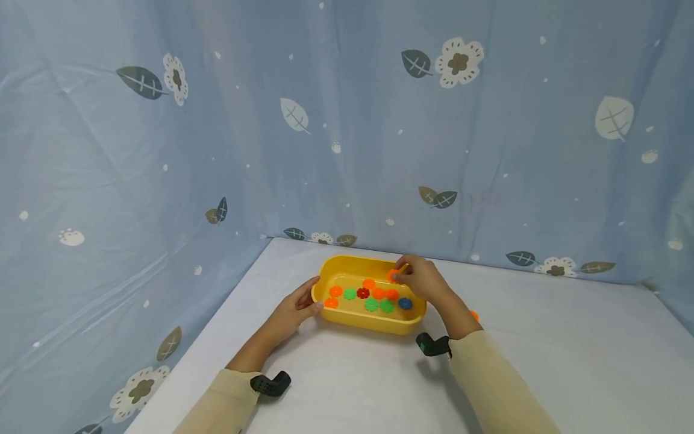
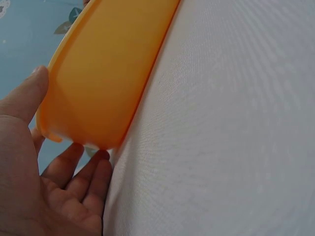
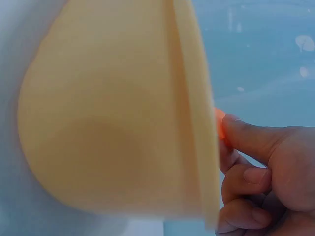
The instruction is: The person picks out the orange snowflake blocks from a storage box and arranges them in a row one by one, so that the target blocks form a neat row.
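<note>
A yellow plastic basin (image 1: pixel 368 322) with a rim stands on the white table, holding several small flower-shaped plastic pieces in orange, green, red and blue. My left hand (image 1: pixel 290 313) grips its left end; in the left wrist view the thumb lies at the rim and the fingertips (image 2: pixel 74 150) touch the end wall. Over the far right part of the basin, my right hand (image 1: pixel 425 278) pinches an orange flower-shaped piece (image 3: pixel 220 123) between thumb and finger. The other fingers of that hand are curled, and the basin's wall partly hides the piece in the right wrist view.
Another orange piece (image 1: pixel 474 315) lies on the table to the right, partly behind the right forearm. A blue patterned curtain (image 1: pixel 368 150) hangs along the back and left of the white table (image 1: pixel 569 349). Each wrist carries a black device (image 1: pixel 271 384).
</note>
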`<state>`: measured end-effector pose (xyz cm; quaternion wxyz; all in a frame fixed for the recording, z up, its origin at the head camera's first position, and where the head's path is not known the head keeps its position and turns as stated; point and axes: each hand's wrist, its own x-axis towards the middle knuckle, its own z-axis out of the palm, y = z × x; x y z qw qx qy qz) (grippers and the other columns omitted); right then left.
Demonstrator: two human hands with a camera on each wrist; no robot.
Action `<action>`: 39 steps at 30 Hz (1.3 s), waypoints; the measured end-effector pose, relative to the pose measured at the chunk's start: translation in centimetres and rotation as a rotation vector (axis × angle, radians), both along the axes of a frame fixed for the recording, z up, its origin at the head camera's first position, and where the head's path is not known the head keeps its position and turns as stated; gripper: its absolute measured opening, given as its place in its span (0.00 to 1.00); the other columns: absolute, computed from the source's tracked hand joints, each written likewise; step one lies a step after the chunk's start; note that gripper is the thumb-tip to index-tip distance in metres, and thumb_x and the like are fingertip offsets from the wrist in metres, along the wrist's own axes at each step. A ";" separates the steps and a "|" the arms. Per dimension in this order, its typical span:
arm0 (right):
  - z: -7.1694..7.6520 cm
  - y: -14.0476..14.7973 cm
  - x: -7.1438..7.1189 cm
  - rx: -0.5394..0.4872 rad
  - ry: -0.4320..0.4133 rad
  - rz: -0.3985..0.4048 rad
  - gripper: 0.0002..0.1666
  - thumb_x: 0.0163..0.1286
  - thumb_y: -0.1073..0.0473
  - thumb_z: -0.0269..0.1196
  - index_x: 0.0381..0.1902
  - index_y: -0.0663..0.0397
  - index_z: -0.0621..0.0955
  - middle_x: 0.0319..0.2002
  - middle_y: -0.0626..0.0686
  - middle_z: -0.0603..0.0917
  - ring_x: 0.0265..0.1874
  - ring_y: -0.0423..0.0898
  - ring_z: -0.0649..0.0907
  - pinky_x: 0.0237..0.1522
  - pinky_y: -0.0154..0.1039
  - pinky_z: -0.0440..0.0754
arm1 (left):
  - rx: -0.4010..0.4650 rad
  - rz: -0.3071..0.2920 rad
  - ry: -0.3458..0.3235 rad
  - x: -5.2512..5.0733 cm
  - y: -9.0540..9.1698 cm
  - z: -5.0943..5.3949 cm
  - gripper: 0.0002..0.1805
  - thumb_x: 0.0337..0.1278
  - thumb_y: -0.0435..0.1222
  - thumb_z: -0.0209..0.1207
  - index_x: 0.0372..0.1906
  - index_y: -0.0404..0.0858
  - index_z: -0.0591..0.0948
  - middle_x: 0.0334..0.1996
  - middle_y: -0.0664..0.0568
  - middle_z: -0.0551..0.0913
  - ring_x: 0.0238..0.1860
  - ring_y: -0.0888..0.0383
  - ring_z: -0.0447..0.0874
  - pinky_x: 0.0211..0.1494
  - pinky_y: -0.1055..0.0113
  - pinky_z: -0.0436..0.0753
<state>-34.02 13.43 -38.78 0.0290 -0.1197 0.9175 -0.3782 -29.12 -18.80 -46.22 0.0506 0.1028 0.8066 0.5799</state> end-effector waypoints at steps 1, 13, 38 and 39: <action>0.1 0.2 0.0 -0.002 0.006 -0.005 0.13 0.68 0.56 0.66 0.47 0.55 0.80 0.34 0.50 0.83 0.36 0.52 0.83 0.37 0.42 0.82 | -0.002 -0.003 0.007 0.0 0.0 0.1 0.36 0.65 0.41 0.62 0.75 0.55 0.61 0.73 0.47 0.61 0.69 0.47 0.64 0.67 0.51 0.68; -0.2 4.8 0.5 0.029 0.011 -0.065 0.15 0.69 0.51 0.65 0.48 0.52 0.78 0.36 0.52 0.82 0.36 0.53 0.80 0.35 0.42 0.79 | -0.007 -0.009 0.033 -0.2 0.1 -0.6 0.37 0.64 0.43 0.62 0.75 0.54 0.61 0.71 0.48 0.64 0.68 0.51 0.66 0.66 0.54 0.69; -3.7 13.9 3.6 0.067 -0.038 -0.162 0.13 0.68 0.60 0.64 0.47 0.59 0.79 0.32 0.52 0.83 0.27 0.49 0.77 0.27 0.40 0.75 | -0.010 0.004 0.029 -0.3 -0.1 -0.6 0.37 0.63 0.42 0.63 0.75 0.55 0.62 0.71 0.47 0.64 0.68 0.49 0.67 0.64 0.55 0.71; -3.8 14.2 3.7 0.067 -0.035 -0.165 0.12 0.68 0.61 0.63 0.47 0.59 0.79 0.31 0.52 0.82 0.26 0.48 0.77 0.26 0.40 0.75 | -0.012 0.009 0.024 -0.3 0.0 -0.6 0.37 0.63 0.42 0.63 0.74 0.56 0.62 0.71 0.48 0.64 0.68 0.49 0.67 0.65 0.54 0.71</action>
